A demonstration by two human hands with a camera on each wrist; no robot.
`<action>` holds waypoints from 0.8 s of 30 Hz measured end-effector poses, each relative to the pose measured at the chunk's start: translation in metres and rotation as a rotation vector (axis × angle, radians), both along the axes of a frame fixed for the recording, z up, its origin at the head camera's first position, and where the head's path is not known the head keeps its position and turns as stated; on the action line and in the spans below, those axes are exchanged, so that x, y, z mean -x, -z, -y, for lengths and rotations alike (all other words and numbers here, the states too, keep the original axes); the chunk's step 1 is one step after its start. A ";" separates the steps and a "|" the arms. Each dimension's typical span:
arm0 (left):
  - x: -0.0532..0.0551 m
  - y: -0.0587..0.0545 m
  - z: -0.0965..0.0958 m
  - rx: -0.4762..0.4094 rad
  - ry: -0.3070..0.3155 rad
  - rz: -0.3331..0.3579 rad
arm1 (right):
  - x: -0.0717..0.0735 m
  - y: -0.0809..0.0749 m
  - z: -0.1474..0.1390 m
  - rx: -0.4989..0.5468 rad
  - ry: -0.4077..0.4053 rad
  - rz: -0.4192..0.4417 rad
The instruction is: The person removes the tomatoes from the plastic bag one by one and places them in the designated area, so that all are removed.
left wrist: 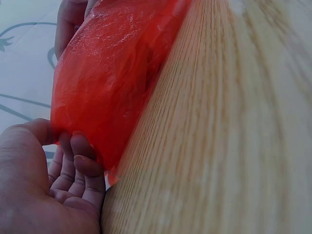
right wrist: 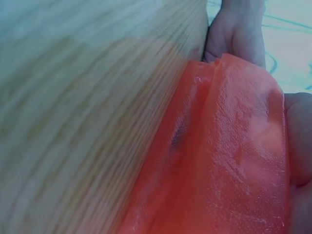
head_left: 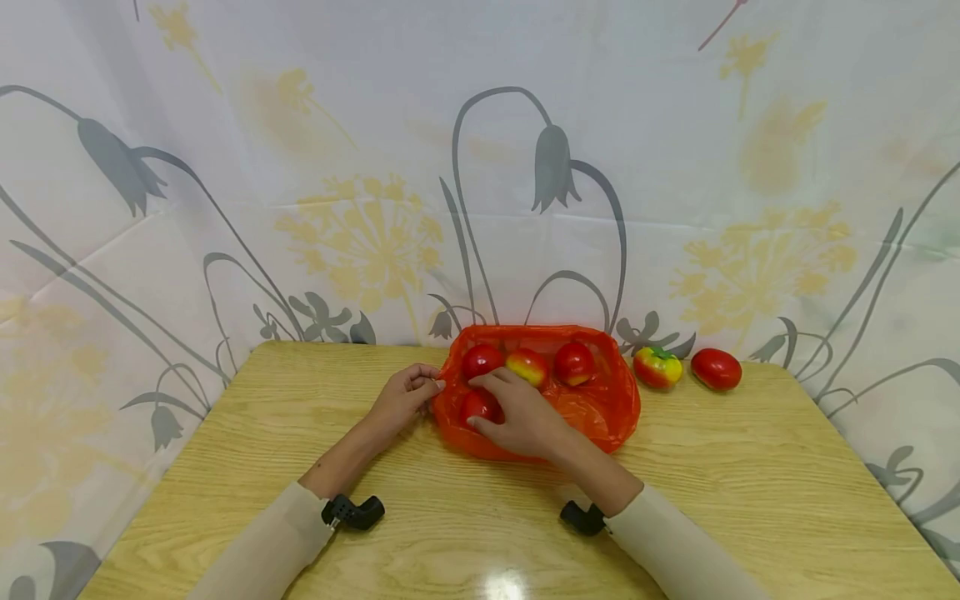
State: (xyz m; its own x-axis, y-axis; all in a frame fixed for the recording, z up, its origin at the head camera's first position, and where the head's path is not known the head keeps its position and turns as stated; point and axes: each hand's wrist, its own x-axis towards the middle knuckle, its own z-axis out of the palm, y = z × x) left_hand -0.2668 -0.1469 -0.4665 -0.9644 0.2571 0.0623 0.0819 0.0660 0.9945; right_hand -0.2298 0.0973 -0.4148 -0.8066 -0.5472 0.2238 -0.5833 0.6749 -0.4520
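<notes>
A red plastic bag stands spread wide on the table, its rim forming a rounded oblong. My left hand is at the bag's left end; in the left wrist view its thumb and curled fingers pinch the thin plastic edge. Inside the bag, my right hand has thumb and fingers around a shiny red fruit, partly hidden by them. Behind it in the bag lie a red fruit, a red-and-yellow fruit and another red fruit. The bag's wall hides the right fingers in the right wrist view.
Right of the bag, a red-and-yellow fruit with a green leafy top and an oval red fruit sit near the back edge of the wooden table. A patterned cloth hangs behind.
</notes>
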 end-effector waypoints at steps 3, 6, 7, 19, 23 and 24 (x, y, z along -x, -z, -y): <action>0.000 0.000 0.000 -0.005 0.003 0.001 | 0.001 0.002 0.000 -0.013 -0.003 0.000; 0.000 -0.001 0.000 -0.008 0.007 -0.001 | 0.000 0.002 0.000 -0.014 -0.002 0.014; -0.001 -0.001 0.000 -0.007 0.007 -0.002 | 0.000 0.002 -0.001 -0.012 -0.002 0.019; 0.000 -0.001 0.000 0.000 0.001 -0.009 | 0.000 0.003 -0.003 0.007 0.007 0.035; 0.000 -0.001 0.000 -0.001 0.002 -0.004 | 0.000 0.004 -0.004 0.013 0.006 0.020; 0.000 -0.001 0.000 -0.002 0.002 -0.003 | 0.000 0.004 -0.004 0.015 0.006 0.015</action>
